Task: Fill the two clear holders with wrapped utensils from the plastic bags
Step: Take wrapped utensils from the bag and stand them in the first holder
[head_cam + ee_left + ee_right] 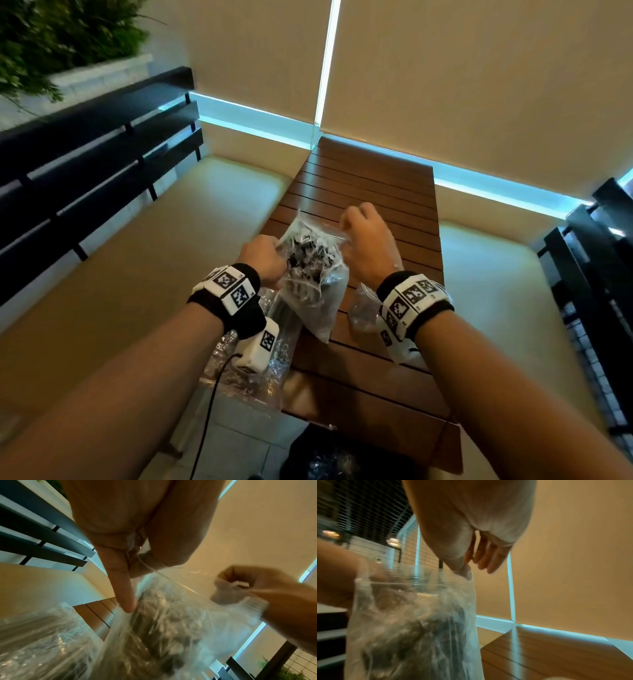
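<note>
A clear plastic bag (313, 274) full of dark wrapped utensils stands on the slatted wooden table (370, 185), its mouth held between both hands. My left hand (265, 257) pinches the left edge of the bag's mouth (147, 566), with one finger (125, 595) pointing down along the bag (163, 628). My right hand (363, 240) pinches the right edge between thumb and fingers (464, 566), above the bag (412, 628). A second bag of wrapped utensils (246, 363) lies under my left wrist at the table's near left edge. No clear holder can be made out.
More crumpled clear plastic (363, 308) lies under my right wrist. Cushioned benches (154, 260) with dark slatted backs (85, 164) flank the table on both sides. A dark bag (322, 455) sits on the floor below the near table edge.
</note>
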`<state>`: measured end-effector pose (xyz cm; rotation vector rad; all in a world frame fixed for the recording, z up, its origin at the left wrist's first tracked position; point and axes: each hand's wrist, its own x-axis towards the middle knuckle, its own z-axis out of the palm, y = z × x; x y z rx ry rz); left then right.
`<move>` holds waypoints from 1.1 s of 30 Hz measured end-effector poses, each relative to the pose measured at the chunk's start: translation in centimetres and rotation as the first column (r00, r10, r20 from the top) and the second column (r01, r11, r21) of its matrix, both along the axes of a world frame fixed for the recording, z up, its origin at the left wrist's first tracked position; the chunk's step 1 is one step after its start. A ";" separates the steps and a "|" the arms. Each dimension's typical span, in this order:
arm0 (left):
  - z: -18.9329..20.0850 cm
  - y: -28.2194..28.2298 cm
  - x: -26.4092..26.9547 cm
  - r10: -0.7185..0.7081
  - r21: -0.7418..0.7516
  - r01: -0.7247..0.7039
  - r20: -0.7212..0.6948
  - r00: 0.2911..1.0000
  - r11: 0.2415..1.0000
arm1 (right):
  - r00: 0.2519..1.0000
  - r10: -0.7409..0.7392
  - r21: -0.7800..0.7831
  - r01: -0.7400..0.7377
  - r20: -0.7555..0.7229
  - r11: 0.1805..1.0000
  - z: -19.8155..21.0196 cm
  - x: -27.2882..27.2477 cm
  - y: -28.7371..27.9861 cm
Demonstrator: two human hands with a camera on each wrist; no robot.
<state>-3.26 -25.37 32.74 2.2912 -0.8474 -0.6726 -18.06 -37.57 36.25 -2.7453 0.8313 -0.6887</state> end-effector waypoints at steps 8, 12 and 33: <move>0.6 -0.3 -1.5 -0.100 -0.061 0.103 0.044 0.994 0.993 | 0.868 0.306 -0.006 -0.336 -0.391 0.942 -0.9 3.7 2.1; -0.2 0.4 -1.2 -0.069 -0.137 0.061 -0.056 0.996 0.989 | 0.834 0.104 -0.174 -0.232 -0.542 0.957 -1.9 4.5 1.6; -0.7 1.2 -1.4 -0.275 -0.189 0.338 0.292 0.916 0.922 | 0.963 0.186 0.234 -0.138 -0.197 0.962 -0.2 2.6 -0.4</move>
